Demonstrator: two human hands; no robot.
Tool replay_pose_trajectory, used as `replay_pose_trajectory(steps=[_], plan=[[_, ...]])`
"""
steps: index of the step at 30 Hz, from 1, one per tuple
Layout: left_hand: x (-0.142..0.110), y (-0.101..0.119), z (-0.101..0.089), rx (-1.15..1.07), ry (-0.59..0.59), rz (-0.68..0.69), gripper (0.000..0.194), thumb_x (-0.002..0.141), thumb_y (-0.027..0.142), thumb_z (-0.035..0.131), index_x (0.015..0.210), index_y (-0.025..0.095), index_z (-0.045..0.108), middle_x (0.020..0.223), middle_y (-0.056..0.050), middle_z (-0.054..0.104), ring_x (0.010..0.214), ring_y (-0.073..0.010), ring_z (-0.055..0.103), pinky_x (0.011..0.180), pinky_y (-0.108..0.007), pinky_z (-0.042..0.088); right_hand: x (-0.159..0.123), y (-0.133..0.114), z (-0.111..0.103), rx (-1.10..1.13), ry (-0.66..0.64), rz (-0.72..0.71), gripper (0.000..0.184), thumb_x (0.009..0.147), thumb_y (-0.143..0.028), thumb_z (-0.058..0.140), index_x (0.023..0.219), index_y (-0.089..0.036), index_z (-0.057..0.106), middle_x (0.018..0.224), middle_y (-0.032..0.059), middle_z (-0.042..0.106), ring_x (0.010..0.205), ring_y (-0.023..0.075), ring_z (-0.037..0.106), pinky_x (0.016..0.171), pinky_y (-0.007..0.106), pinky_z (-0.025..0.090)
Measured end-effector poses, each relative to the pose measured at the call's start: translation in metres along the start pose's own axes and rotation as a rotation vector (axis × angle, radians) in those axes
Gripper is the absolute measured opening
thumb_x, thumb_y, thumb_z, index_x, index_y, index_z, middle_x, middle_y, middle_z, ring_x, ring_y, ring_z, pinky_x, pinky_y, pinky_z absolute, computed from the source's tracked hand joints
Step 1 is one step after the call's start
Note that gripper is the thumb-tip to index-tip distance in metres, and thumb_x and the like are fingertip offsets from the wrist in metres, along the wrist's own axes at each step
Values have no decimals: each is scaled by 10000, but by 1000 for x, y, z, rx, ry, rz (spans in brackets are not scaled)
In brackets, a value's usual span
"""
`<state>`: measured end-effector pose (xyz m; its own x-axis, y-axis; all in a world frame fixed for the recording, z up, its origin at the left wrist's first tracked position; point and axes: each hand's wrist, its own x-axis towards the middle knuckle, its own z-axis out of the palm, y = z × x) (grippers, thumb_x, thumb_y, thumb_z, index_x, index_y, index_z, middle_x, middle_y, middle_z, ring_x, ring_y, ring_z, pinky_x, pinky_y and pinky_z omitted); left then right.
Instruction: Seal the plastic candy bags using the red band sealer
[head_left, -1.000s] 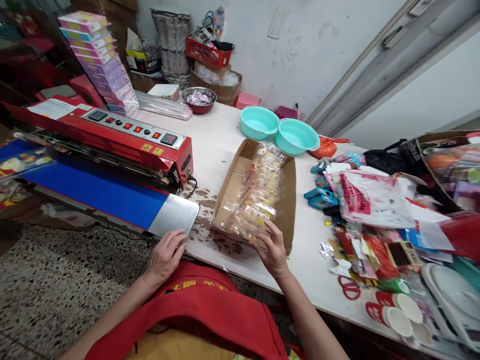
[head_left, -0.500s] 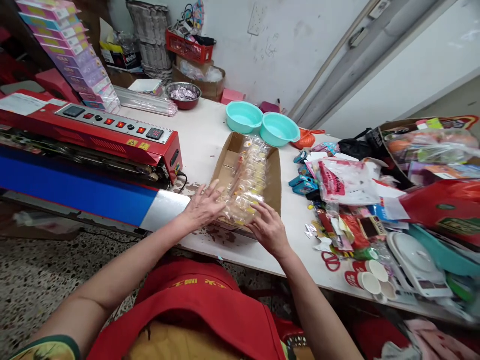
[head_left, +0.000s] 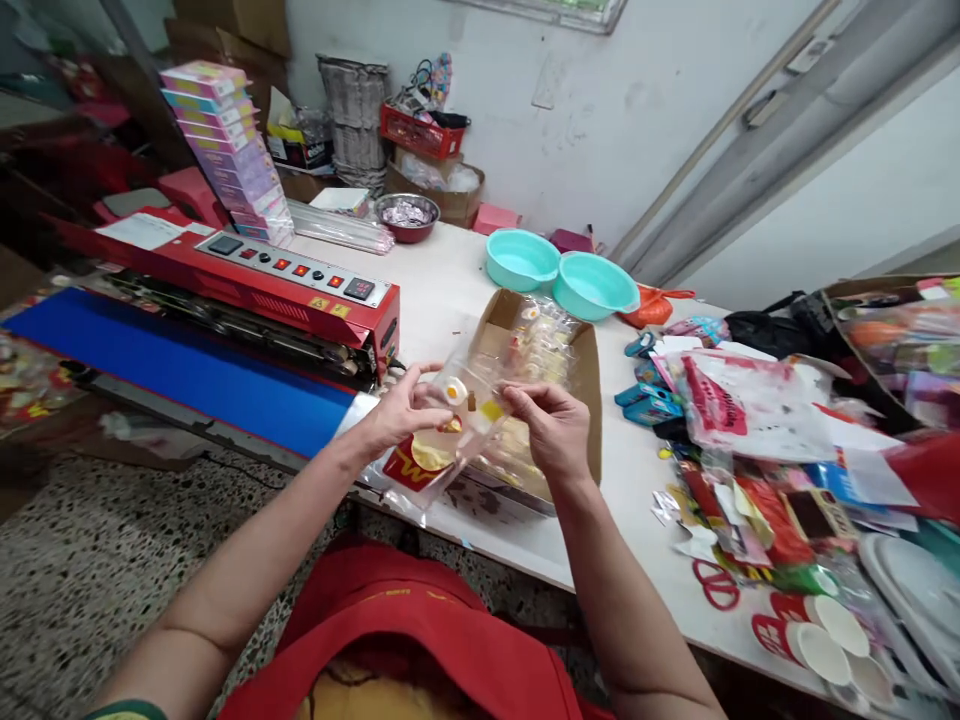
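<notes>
A clear plastic bag is stretched between my two hands over the front left part of an open cardboard box. Inside it show a small fried-egg piece, a few other small pieces and a red carton shape with a yellow M. My left hand is closed on the bag's left side, thumb and fingers bent round it. With thumb and forefinger my right hand pinches the bag's upper right edge. Behind them, a row of similar clear packets fills the box.
To the left stands a red sealing machine with a blue conveyor belt. Two turquoise basins sit behind the box. Blue small boxes, plastic bags, red scissors and paper cups crowd the right side.
Both hands were spread over the packets in the box; now they hold one bag raised above its front left. The view has shifted, so the scene sits farther right.
</notes>
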<state>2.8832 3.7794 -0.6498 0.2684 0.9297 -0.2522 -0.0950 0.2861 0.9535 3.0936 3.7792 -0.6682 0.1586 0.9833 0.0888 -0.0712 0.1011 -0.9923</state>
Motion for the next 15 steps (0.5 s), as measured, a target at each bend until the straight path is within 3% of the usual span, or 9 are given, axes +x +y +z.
replay_pose_trajectory(steps=[6, 11, 15], plan=[[-17, -31, -27, 211, 192, -36, 541, 641, 263, 779, 1121, 196, 537, 881, -18, 666, 701, -134, 623, 587, -208, 477, -15, 40, 40, 64, -137, 183, 279, 663, -440, 812, 696, -181, 713, 808, 56, 749, 690, 168, 659, 653, 302, 557], [-21, -43, -41, 307, 329, -62, 490, 629, 280, 789, 1048, 193, 552, 783, 3, 635, 658, -126, 590, 537, -188, 437, -23, 54, 55, 54, -195, 227, 280, 677, -449, 799, 686, -183, 710, 839, 71, 750, 772, 197, 674, 693, 312, 548], [-27, -47, -45, 217, 294, -64, 574, 638, 323, 797, 1126, 206, 516, 869, -16, 658, 720, -142, 625, 612, -217, 480, -24, 57, 57, 47, -181, 235, 300, 666, -466, 801, 669, -183, 703, 832, 75, 749, 764, 199, 672, 687, 312, 544]])
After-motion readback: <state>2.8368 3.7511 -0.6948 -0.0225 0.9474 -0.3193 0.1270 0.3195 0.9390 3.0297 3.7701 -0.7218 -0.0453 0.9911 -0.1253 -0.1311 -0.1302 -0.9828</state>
